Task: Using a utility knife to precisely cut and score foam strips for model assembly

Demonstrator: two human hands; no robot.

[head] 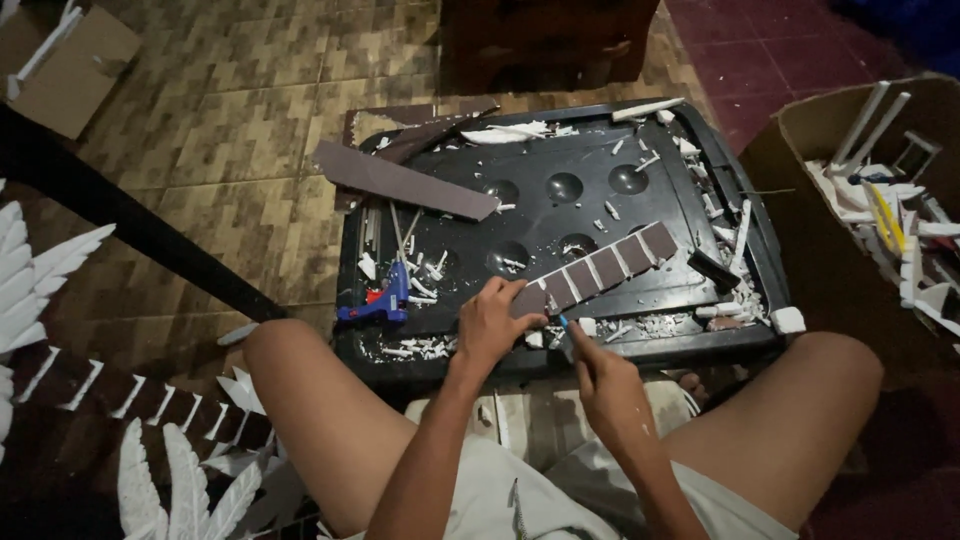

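Left hand (492, 322) on brown strip (598, 270)

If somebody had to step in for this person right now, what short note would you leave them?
Left hand pins the near end of a brown strip with white crossbars on the black tray.
Right hand holds a blue-tipped cutter at that end.
Blue glue gun lies left on the tray; a longer brown strip lies at the back; white scraps all over.
Done: crossbars are on.
Left: the near end looks unfinished.

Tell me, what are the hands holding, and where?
Left hand pins the brown strip by its near end; right hand grips a blue-tipped cutter by its handle.
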